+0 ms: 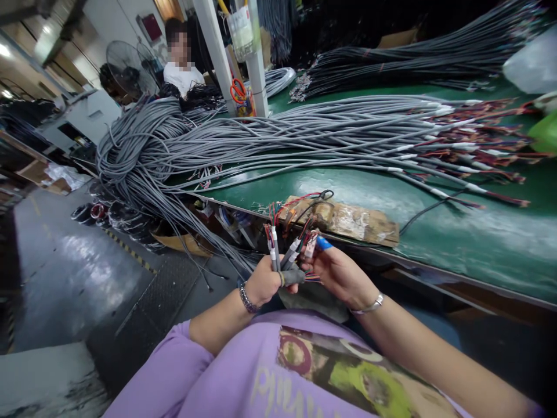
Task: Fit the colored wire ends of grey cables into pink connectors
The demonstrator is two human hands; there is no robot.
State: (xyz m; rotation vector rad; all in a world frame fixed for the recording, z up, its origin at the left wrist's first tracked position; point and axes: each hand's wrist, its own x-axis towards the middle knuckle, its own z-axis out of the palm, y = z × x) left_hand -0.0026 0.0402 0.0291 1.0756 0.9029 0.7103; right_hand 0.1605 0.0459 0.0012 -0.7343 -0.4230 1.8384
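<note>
Gry cables (pixel 261 136), grn bench (pixel 478 244), purple printed shirt (pixel 217 377).

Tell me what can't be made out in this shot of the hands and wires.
- Head view, small pale piece in the right hand grip: too small to identify.
- Head view, thin grey cable ends with white sleeves: lower parts hidden inside the closed left hand.
- Head view, flat green table top: cut off by the right edge.
</note>
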